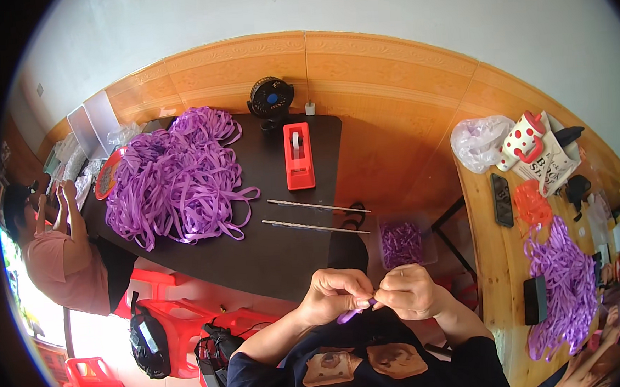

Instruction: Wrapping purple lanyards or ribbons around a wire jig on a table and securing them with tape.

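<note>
Close to my chest, my left hand (335,295) pinches a short purple ribbon (347,316) between thumb and fingers. My right hand (409,292) is closed at the ribbon's other end, its fingertips almost touching the left ones. On the dark table ahead lie two thin metal rods (317,226), side by side. Beyond them is a red tape dispenser (299,174). A big tangled heap of purple ribbons (174,180) covers the table's left part. Just past my right hand, low down, a clear bin (428,249) holds many small purple pieces (400,245).
A black fan (271,99) stands by the wall. The wooden table (494,267) on the right bears a phone (501,200), a dotted mug (522,141), bags and more purple ribbons (563,291). Red chairs (173,328) are at lower left; another person (65,251) sits far left.
</note>
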`<state>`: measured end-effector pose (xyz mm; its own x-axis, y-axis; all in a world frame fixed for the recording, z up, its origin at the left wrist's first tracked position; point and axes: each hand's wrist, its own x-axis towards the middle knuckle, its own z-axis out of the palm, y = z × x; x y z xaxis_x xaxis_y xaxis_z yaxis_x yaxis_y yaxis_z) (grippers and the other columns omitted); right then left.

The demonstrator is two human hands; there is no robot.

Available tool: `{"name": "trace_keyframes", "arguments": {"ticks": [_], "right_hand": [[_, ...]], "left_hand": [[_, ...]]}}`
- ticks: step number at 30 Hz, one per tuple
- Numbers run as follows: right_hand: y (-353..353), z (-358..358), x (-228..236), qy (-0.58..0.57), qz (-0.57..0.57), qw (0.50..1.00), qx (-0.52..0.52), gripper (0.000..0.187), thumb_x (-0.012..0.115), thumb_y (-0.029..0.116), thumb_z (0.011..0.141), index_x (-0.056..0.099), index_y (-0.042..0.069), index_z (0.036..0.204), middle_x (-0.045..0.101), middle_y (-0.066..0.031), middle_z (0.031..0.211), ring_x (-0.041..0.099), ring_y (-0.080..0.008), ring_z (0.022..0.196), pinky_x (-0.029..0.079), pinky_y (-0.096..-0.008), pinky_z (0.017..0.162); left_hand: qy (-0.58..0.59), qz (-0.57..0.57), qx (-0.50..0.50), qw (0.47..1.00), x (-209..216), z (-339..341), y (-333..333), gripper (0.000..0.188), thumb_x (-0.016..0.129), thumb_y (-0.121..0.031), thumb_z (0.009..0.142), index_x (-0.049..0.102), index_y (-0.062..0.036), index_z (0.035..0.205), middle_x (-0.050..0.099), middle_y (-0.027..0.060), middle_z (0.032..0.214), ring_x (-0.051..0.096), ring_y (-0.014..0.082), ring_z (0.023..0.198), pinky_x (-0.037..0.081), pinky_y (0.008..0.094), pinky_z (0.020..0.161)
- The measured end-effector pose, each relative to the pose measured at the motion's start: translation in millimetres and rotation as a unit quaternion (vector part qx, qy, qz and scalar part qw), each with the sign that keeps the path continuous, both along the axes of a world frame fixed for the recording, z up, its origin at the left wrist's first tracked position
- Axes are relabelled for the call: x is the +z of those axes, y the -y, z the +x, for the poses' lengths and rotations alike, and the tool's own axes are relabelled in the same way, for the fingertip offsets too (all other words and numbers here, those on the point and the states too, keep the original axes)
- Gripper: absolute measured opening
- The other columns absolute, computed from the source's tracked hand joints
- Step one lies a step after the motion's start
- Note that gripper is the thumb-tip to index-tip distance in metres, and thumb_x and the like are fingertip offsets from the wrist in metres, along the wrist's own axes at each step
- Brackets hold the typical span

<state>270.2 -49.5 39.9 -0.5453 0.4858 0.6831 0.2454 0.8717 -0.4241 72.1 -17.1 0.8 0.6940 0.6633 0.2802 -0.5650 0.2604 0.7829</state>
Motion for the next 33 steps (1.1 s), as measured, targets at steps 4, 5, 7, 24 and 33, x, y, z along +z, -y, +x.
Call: {"name": "trace_keyframes", "arguments": {"ticks": [4,5,7,24,33], "right_hand": [[0.4,1.0,1.1,0.015,-0.002,1.0,0.007,0.016,0.069,-0.004,0.064,0.058,-0.001,0.076,0.05,-0.006,0.066,0.054,-0.019,0.052,0.044,-0.0295,0.045],[0.5,1.4,3.1,0.015,-0.002,1.0,0.007,0.016,0.069,-0.004,0.064,0.058,-0.001,0.076,0.05,-0.006,0.066,0.054,-0.019,0.052,0.044,-0.0295,0.045],[-0.7,2.8,8.1,0.05,-0.002,0.997,-0.053,0.018,0.07,-0.002,0.066,0.057,-0.001,0.078,0.05,-0.0075,0.065,0.054,-0.0207,0.051,0.042,-0.0307,0.044],[-8.0,52.7,-16.3,0.033,-0.117,0.977,-0.174,0.019,0.068,-0.009,0.063,0.068,0.002,0.079,0.06,-0.0067,0.072,0.06,-0.0205,0.062,0.047,-0.029,0.053],[-54.2,49.4,-85.3,0.073,0.076,0.949,-0.296,0.015,0.071,0.001,0.065,0.067,0.007,0.078,0.059,-0.0014,0.078,0.058,-0.0199,0.068,0.043,-0.0325,0.056]], "left_hand": [[-0.03,0.066,0.017,0.997,7.4,-1.1,-1.3,0.005,0.068,0.007,0.079,0.065,0.0029,0.078,0.062,0.0117,0.084,0.058,0.0139,0.071,0.048,0.0243,0.062],[-0.022,0.079,0.015,0.997,8.5,-0.6,-0.8,0.005,0.065,0.008,0.081,0.065,0.003,0.079,0.062,0.0095,0.086,0.057,0.0103,0.072,0.048,0.0219,0.063],[-0.056,0.053,0.032,0.997,11.3,-1.0,-0.4,0.005,0.065,0.007,0.082,0.065,0.0028,0.08,0.061,0.0089,0.086,0.057,0.0097,0.073,0.047,0.0218,0.063],[-0.181,-0.174,0.043,0.967,-29.6,26.2,17.4,0.016,0.062,0.004,0.084,0.065,0.0032,0.099,0.061,0.0049,0.072,0.054,0.0077,0.054,0.036,0.0181,0.045],[-0.207,-0.148,0.057,0.965,-117.1,63.8,-3.9,0.01,0.064,-0.008,0.087,0.068,0.0009,0.089,0.063,0.0005,0.076,0.055,0.0042,0.068,0.042,0.0178,0.062]]}}
